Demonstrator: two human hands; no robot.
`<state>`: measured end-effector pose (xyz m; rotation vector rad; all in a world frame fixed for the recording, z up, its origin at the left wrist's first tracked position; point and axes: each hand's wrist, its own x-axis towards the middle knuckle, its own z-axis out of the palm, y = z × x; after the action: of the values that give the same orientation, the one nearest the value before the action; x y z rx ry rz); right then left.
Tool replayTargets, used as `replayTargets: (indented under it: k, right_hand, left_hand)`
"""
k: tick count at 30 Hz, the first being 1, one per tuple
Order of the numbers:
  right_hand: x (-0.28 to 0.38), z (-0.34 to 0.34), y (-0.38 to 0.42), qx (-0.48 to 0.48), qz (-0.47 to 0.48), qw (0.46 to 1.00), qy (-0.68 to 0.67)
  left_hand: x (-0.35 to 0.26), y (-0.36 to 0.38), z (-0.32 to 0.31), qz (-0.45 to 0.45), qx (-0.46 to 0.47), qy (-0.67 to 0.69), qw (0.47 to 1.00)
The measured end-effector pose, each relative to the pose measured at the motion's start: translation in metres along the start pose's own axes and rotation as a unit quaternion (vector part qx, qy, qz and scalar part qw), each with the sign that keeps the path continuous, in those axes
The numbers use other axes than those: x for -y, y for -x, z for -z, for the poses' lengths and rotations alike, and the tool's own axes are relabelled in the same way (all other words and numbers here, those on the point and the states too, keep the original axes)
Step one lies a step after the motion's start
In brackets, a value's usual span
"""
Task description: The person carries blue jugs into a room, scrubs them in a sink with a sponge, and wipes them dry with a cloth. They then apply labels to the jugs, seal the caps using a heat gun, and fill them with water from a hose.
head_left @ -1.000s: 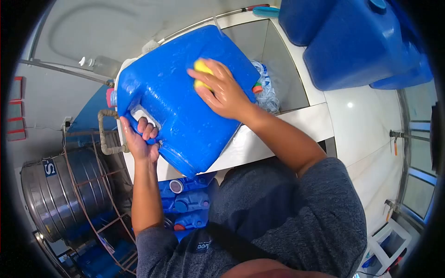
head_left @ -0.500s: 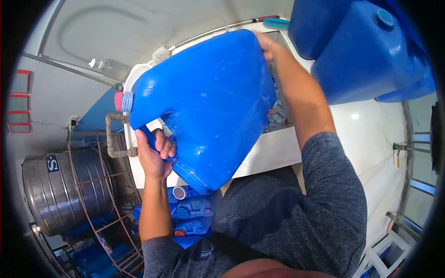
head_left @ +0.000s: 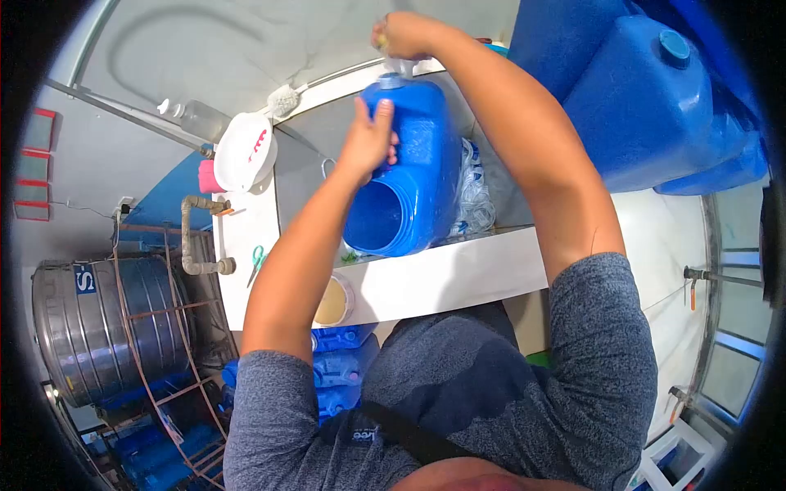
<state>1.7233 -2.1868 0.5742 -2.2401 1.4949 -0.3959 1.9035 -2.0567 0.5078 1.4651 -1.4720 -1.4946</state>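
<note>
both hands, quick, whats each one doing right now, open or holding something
Left hand: closed, holding the blue jug.
Right hand: yellow bit showing beside it; grip cannot be told.

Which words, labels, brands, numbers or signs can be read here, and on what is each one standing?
"S", then a dash-like mark: label on the metal tank.
"ee", first letter unclear: logo on the grey shirt.
Red marks on the white basin: too blurred to read.

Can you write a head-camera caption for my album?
Left hand grips a blue jug at the sink, right hand near its neck.
</note>
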Motion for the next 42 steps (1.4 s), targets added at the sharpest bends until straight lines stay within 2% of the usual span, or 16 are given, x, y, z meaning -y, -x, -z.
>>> replayTargets:
  k: [2, 5, 8, 11, 13, 15, 16, 20, 22, 26, 29, 31, 33, 36, 38, 42]
  right_hand:
    - [0.005, 0.004, 0.005, -0.026, 0.051, 0.981, 0.186]
    - [0.017, -0.001, 0.016, -0.066, -0.015, 0.985, 0.156]
    - [0.035, 0.0, 0.03, -0.083, -0.15, 0.981, 0.089]
    - [0.019, -0.024, 0.0, -0.035, -0.109, 0.977, 0.178]
    - [0.02, -0.028, 0.001, -0.017, -0.087, 0.977, 0.193]
    - [0.019, -0.032, 0.001, 0.003, -0.063, 0.976, 0.21]
    - [0.015, -0.037, -0.003, -0.006, -0.057, 0.979, 0.196]
    - [-0.019, -0.071, -0.033, -0.047, -0.018, 0.97, 0.238]
    - [0.015, -0.05, 0.007, -0.072, -0.031, 0.98, 0.185]
    - [0.037, -0.032, 0.024, -0.117, -0.138, 0.98, 0.087]
    - [0.029, -0.029, 0.014, -0.114, -0.095, 0.982, 0.117]
    - [0.012, -0.035, -0.018, -0.07, -0.079, 0.985, 0.139]
    - [0.004, -0.042, -0.027, -0.027, -0.06, 0.985, 0.16]
    - [0.003, -0.041, -0.015, 0.025, -0.019, 0.999, -0.03]
    - [0.015, -0.037, 0.003, -0.105, -0.024, 0.994, 0.001]
    - [0.028, -0.036, 0.015, -0.159, -0.077, 0.984, 0.021]
  left_hand:
    - [-0.002, -0.001, -0.019, -0.062, 0.065, -0.222, 0.971]
    - [0.008, 0.0, -0.038, -0.269, 0.117, -0.529, 0.796]
    - [0.005, 0.01, -0.04, -0.386, 0.144, -0.572, 0.709]
    - [0.022, 0.022, -0.037, -0.393, 0.001, -0.547, 0.74]
    - [0.025, 0.02, -0.027, -0.312, 0.015, -0.572, 0.759]
    - [0.037, 0.007, -0.009, -0.253, 0.04, -0.426, 0.868]
    - [0.037, 0.002, 0.003, -0.241, 0.108, -0.39, 0.882]
    - [0.031, 0.015, -0.007, -0.205, 0.11, -0.397, 0.888]
    - [0.022, 0.024, -0.028, -0.077, -0.053, -0.413, 0.906]
    - [0.012, -0.001, -0.026, -0.169, -0.024, -0.554, 0.815]
    - [0.006, -0.033, -0.013, -0.16, 0.03, -0.508, 0.846]
    - [0.007, -0.047, -0.007, -0.175, -0.005, -0.535, 0.826]
    - [0.017, -0.067, 0.001, -0.159, -0.033, -0.469, 0.868]
    - [0.04, -0.087, 0.0, -0.216, -0.104, -0.487, 0.84]
    - [0.042, -0.093, -0.002, -0.231, -0.128, -0.494, 0.829]
    - [0.015, -0.073, -0.015, -0.254, -0.023, -0.525, 0.812]
